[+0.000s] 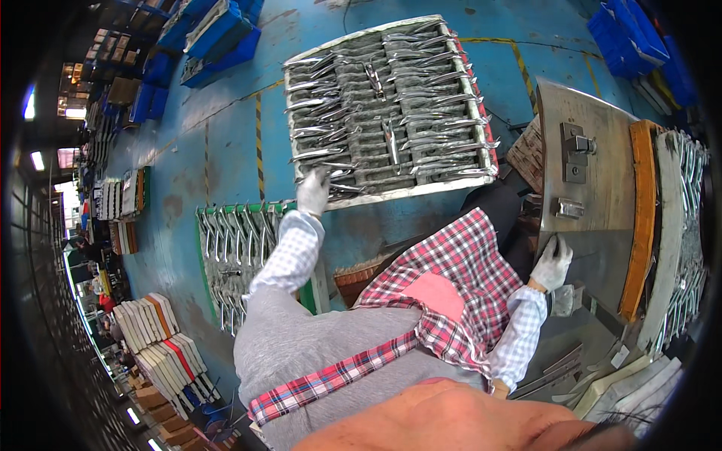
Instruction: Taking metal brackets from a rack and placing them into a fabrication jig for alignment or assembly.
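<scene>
My left hand, in a pale glove, reaches over the near left corner of a white-rimmed tray. Its fingers close at the end of a pair of metal pliers, partly hidden by the glove. Rows of similar shiny pliers lie on grey padding in the tray; two separate pieces lie along the middle. On the right, my gloved right hand rests on a metal-topped bench, dark-stained fingers extended and slightly apart. Just beyond its fingers is a small metal block, with a bolted metal fixture farther up.
A green-edged tray of pliers stands to the left below. Along the bench's right side are an orange bar and another rack of pliers. Blue crates stand at far left, more at far right.
</scene>
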The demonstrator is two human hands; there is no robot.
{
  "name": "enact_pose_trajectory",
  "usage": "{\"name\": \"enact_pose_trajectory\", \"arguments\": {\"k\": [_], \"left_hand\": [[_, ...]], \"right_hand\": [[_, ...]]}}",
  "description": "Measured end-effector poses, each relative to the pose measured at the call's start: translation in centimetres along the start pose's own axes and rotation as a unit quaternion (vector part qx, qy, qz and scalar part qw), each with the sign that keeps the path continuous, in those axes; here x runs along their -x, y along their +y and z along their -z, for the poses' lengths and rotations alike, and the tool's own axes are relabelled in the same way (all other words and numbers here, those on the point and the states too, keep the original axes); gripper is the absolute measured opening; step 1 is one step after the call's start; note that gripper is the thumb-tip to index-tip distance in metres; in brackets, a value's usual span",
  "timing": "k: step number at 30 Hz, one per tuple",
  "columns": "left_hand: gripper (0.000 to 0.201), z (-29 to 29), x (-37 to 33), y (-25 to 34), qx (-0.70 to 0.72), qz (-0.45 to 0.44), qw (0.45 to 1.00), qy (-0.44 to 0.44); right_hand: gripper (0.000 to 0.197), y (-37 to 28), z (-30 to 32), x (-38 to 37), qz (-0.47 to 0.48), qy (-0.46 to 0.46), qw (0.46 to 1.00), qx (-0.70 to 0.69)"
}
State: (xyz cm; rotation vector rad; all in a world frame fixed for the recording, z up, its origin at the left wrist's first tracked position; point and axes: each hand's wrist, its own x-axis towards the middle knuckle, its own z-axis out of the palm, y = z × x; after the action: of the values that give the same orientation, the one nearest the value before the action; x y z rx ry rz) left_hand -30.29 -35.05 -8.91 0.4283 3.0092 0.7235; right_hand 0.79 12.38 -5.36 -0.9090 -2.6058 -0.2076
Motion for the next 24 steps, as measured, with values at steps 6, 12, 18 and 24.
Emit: {"name": "enact_pose_trajectory", "arguments": {"k": [6,12,18,24], "left_hand": [[0.052,-3.4,4.0,3.8,-0.066,-0.048,0.993,-0.086],[0.05,-6.1,0.5,3.5,-0.197,0.081,0.965,-0.155],[0.04,0.5,3.7,8.7,-0.054,-0.006,0.996,-0.067],[0.063,0.1,5.3,14.4,-0.01,-0.035,0.999,0.005]], "right_hand": [[0.018,-0.6,0.0,-0.5,-0.094,-0.005,0.985,-0.143],[0.026,2.3,3.9,0.3,0.142,-0.043,0.961,-0.234],[0.028,7.6,8.8,7.0,-0.147,-0.224,0.894,-0.359],[0.039,7.4,12.1,16.6,-0.202,-0.438,0.817,-0.316]]}}
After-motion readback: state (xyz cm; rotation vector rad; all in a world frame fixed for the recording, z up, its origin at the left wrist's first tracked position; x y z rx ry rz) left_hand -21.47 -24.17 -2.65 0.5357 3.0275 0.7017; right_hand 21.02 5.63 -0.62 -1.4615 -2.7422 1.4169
